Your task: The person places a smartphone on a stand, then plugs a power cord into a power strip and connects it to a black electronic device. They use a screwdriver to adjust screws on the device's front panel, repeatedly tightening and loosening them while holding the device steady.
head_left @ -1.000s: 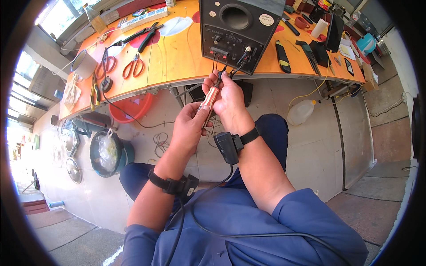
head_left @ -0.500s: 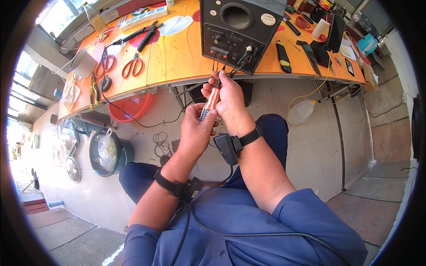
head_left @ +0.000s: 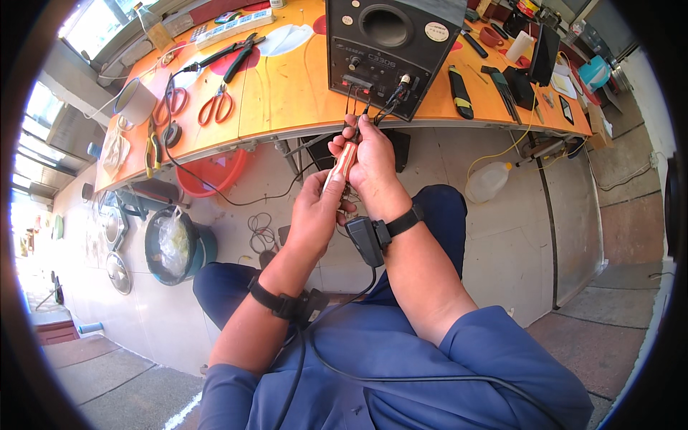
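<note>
Both my hands meet just below the front edge of the orange table [head_left: 272,118]. My left hand [head_left: 319,204] is closed round the lower end of a tool with a red-and-white striped handle [head_left: 345,159], its thumb lying along the handle. The tool's working end is hidden among the fingers. Beside it, my right hand [head_left: 374,152] has its fingers and thumb pinched on thin dark cables [head_left: 368,102] that run down from the back of a black speaker [head_left: 383,57]. The exact cable ends are hidden by my fingers.
Pliers [head_left: 244,56], scissors [head_left: 216,106] and a power strip [head_left: 233,27] lie left of the speaker. A black-and-green tool [head_left: 461,93] lies to its right. Below are a red basin [head_left: 211,174], a bucket [head_left: 193,247] and a plastic jug [head_left: 489,183].
My left thumb has slid up the handle and now covers its blue, star-patterned end. The right hand keeps its pinch near the cables. The view has shifted slightly.
</note>
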Available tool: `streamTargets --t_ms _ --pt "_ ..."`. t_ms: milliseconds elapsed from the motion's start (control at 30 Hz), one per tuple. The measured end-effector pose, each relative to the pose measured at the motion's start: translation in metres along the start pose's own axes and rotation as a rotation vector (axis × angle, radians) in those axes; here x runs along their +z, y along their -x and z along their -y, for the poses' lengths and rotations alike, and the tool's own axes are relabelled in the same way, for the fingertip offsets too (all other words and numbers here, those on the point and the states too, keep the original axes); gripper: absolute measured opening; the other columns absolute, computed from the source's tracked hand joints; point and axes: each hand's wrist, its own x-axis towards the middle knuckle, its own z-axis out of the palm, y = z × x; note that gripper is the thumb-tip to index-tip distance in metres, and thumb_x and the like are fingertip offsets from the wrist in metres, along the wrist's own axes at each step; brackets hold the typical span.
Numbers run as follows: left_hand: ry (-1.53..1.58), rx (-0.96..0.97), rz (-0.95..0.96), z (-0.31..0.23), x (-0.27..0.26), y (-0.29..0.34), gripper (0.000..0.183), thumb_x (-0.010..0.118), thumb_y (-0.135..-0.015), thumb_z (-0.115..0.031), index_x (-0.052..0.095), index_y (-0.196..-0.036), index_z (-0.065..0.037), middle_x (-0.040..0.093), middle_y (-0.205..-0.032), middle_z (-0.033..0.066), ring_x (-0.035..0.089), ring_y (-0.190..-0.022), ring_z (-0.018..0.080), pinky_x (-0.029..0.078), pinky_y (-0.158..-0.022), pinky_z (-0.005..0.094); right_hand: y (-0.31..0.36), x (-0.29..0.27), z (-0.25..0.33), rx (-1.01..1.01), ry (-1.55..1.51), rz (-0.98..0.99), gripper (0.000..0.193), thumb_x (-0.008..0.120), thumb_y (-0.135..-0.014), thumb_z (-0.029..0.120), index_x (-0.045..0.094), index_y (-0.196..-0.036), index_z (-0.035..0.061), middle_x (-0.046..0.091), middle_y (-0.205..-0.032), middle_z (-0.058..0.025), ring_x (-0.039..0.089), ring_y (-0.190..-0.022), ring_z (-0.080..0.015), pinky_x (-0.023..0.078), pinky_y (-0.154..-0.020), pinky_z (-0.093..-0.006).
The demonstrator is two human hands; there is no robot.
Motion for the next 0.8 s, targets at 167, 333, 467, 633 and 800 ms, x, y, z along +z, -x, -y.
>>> streamTargets --t_ms 167,333,467,633,800 --pt "0.100 -0.053 0.031 0.001 -0.002 0.000 0.038 0.057 -0.106 -0.028 0.051 -0.127 0.002 0.063 -0.099 0.0068 0.064 -0.074 0.0119 0.046 -0.053 0.0222 -0.001 -0.003 0.000 0.003 -0.015 0.022 0.030 0.048 -0.109 0.030 0.062 -0.109 0.0033 0.060 -0.079 -0.0068 0.065 -0.065 -0.0225 0.059 -0.063 -0.0417" --pt "-0.085 0.076 -0.043 0.010 0.003 -0.004 0.038 0.065 -0.101 -0.022 0.050 -0.126 0.002 0.063 -0.097 0.0072 0.064 -0.072 0.0106 0.048 -0.054 0.0220 0.001 -0.004 0.001 0.011 -0.016 0.026 0.032 0.048 -0.109 0.031 0.061 -0.111 0.0022 0.064 -0.082 -0.0093 0.066 -0.067 -0.0236 0.059 -0.065 -0.0419" --pt "-0.177 0.149 -0.088 0.015 0.005 -0.006 0.040 0.071 -0.097 -0.018 0.049 -0.124 0.002 0.063 -0.096 0.0073 0.064 -0.074 0.0099 0.049 -0.053 0.0228 0.002 -0.002 0.002 0.003 0.019 0.050 0.034 0.048 -0.109 0.034 0.060 -0.111 0.0023 0.064 -0.081 -0.0091 0.066 -0.066 -0.0233 0.060 -0.064 -0.0408" --pt "-0.254 0.185 -0.098 0.014 0.006 -0.005 0.038 0.068 -0.099 -0.020 0.050 -0.125 0.001 0.063 -0.096 0.0076 0.064 -0.074 0.0106 0.049 -0.053 0.0228 0.002 0.000 0.002 -0.023 0.072 0.043 0.036 0.048 -0.109 0.036 0.060 -0.110 0.0024 0.062 -0.079 -0.0077 0.065 -0.065 -0.0222 0.060 -0.062 -0.0399" --pt "0.111 -0.065 0.034 0.005 -0.004 0.001 0.039 0.059 -0.104 -0.027 0.050 -0.128 0.002 0.062 -0.096 0.0065 0.064 -0.075 0.0110 0.047 -0.055 0.0213 0.002 0.000 0.002 -0.015 0.033 0.063 0.037 0.047 -0.109 0.037 0.060 -0.110 0.0027 0.062 -0.078 -0.0077 0.066 -0.065 -0.0221 0.060 -0.063 -0.0396"
